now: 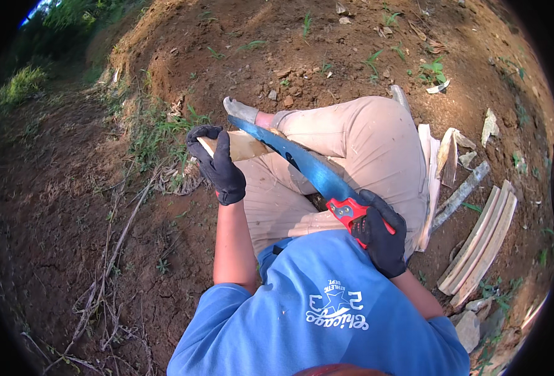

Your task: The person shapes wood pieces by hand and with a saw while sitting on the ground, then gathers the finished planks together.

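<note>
My right hand, in a black glove, is wrapped round the red handle of a hand saw. Its curved blue blade slants up and left across my lap, lying over a pale piece of wood. Also gloved in black, my left hand grips the left end of that wood, thumb on the near face and fingers round the edge. The wood's right part is hidden behind the blade, so I cannot tell whether the teeth touch it. My legs in beige trousers are folded beneath both.
Pale split wood strips lie on the ground at my right. Nearer my knee are more upright-looking strips and a grey stick. Stones lie at lower right. Dry twigs and grass cover soil at left; a dirt bank rises ahead.
</note>
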### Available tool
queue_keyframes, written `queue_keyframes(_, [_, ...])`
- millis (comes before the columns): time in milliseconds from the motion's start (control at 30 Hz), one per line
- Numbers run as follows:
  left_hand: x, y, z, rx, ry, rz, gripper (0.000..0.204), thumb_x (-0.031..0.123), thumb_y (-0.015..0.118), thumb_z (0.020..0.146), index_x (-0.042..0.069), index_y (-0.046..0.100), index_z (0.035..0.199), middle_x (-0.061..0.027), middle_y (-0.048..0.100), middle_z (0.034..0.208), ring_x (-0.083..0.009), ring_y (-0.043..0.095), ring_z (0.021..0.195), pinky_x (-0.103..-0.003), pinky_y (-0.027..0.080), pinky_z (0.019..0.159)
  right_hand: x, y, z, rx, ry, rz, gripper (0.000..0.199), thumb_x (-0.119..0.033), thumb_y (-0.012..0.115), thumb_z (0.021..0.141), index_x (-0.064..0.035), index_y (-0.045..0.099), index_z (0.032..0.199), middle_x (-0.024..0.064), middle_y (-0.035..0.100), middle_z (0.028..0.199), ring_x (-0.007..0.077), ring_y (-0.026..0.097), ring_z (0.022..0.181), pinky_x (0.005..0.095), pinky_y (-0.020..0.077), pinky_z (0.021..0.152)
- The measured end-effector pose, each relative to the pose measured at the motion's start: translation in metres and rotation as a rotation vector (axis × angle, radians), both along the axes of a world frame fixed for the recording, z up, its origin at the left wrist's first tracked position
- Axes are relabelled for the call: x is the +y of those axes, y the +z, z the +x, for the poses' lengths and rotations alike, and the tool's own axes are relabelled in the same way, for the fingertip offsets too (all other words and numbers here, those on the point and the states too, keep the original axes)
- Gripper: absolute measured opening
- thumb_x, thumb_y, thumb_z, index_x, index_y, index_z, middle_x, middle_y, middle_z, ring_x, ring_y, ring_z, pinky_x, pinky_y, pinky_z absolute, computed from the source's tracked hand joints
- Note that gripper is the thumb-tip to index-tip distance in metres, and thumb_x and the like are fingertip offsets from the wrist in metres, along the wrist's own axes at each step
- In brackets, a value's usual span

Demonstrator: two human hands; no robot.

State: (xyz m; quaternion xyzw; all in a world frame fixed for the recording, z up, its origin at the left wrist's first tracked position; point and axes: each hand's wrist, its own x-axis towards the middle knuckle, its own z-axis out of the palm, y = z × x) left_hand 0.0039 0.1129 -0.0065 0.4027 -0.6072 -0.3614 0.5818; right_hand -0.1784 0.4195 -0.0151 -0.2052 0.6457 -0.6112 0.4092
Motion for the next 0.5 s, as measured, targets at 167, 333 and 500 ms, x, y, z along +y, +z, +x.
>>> queue_keyframes(167, [0.012,-0.004,-0.001,-0.035,0.113,0.046,0.033,0.013,0.073,0.095,0.004,0.053,0.119,-0.0086,0.051,0.113,-0.0241,0.054,0.105,-0.041,0.045,0.100,0.001,-0.009,-0.008,0.248,0.171,-0.026,0.036,-0.003,0.057,0.102,0.0062,0.069,0.136,0.0072,0.073,0.097,0.0103,0.063,0.078,0.0272,0.0526,0.076])
queue_keyframes(333, [0.013,-0.001,0.004,-0.066,0.016,0.024,0.036,0.012,0.072,0.095,0.008,0.052,0.125,-0.0064,0.055,0.117,-0.0233,0.060,0.113,-0.042,0.046,0.106,-0.001,0.023,-0.018,0.575,0.268,-0.147,0.038,-0.005,0.068,0.092,-0.0035,0.075,0.129,0.0070,0.073,0.092,0.0203,0.069,0.076,0.0373,0.0557,0.072])
queue_keyframes(500, [0.007,0.006,0.005,0.031,-0.055,0.072,0.038,0.011,0.073,0.095,0.007,0.051,0.125,-0.0065,0.054,0.117,-0.0235,0.059,0.115,-0.042,0.045,0.107,0.009,0.048,-0.047,0.942,0.460,-0.106,0.041,-0.008,0.075,0.079,-0.0088,0.081,0.119,0.0142,0.081,0.107,0.0325,0.078,0.091,0.0443,0.0601,0.081])
